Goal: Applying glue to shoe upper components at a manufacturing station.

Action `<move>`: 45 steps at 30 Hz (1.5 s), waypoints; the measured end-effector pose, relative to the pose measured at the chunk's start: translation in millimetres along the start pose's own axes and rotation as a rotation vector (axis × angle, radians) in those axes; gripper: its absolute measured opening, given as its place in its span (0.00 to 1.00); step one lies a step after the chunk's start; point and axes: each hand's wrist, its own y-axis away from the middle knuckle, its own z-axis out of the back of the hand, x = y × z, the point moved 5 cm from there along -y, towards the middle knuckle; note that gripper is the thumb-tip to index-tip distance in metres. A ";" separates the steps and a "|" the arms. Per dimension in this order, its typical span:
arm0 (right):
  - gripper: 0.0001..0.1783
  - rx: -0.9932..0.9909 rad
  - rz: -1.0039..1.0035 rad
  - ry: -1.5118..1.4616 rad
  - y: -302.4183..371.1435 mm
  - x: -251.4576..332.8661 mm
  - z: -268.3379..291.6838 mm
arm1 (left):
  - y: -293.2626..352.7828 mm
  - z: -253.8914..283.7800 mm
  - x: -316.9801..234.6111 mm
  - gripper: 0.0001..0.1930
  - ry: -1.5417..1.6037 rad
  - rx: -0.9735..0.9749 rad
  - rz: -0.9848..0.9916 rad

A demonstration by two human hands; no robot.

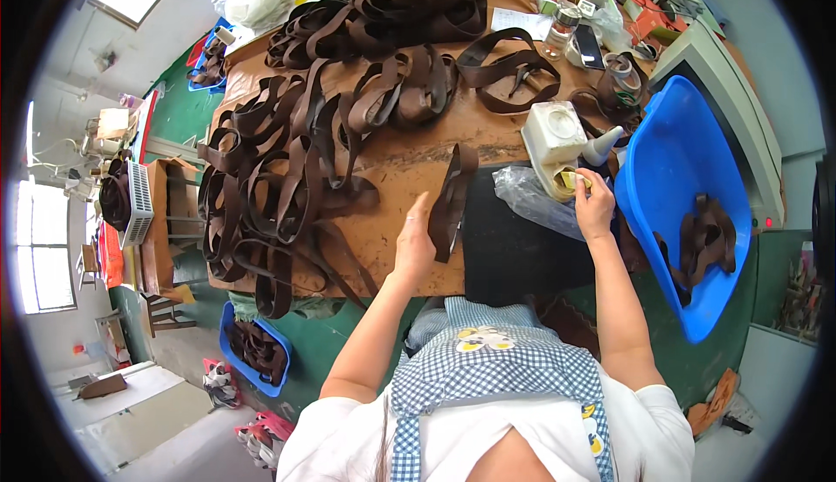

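My left hand (415,240) is over the brown worktop, its fingers stretched out and held together. Just to its right is a short dark brown strap (455,193), close beside the fingers; whether they touch it I cannot tell. My right hand (595,206) is closed in a pinch on a small yellow piece (574,179), perhaps a sponge. That piece is at the mouth of a small open pot in front of a white square bottle (555,131). A white nozzle bottle (603,145) stands beside it. Under my right hand lie a clear plastic bag (538,202) and a black mat (514,256).
Many looped brown straps (287,168) cover the left and far side of the worktop (392,173). A blue basin (666,168) with straps stands at the right. A phone (589,47) and glass jar (562,31) sit at the far right. Another blue basin (279,369) is lower left.
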 end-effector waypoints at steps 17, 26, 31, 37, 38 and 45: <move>0.08 -0.060 0.031 0.032 0.0 -11.6 7.9 | -21.8 11.8 -13.4 0.18 0.218 -0.127 0.200; 0.07 -0.051 0.014 0.022 4.7 -13.2 6.3 | 20.1 -28.3 -22.5 0.19 -0.400 0.279 -0.163; 0.07 -0.027 -0.023 -0.001 5.2 -21.9 17.9 | -2.3 7.2 -28.2 0.28 -0.357 -0.238 -0.103; 0.07 0.002 -0.039 -0.041 4.1 -15.6 4.6 | -11.0 -9.0 109.2 0.23 -0.229 0.162 0.425; 0.07 0.018 -0.032 -0.026 4.3 -15.4 3.6 | -12.1 -8.2 111.6 0.23 -0.225 0.169 0.419; 0.06 -0.031 -0.001 0.053 12.1 -13.3 28.2 | -1.1 -4.1 72.2 0.24 0.681 0.350 0.762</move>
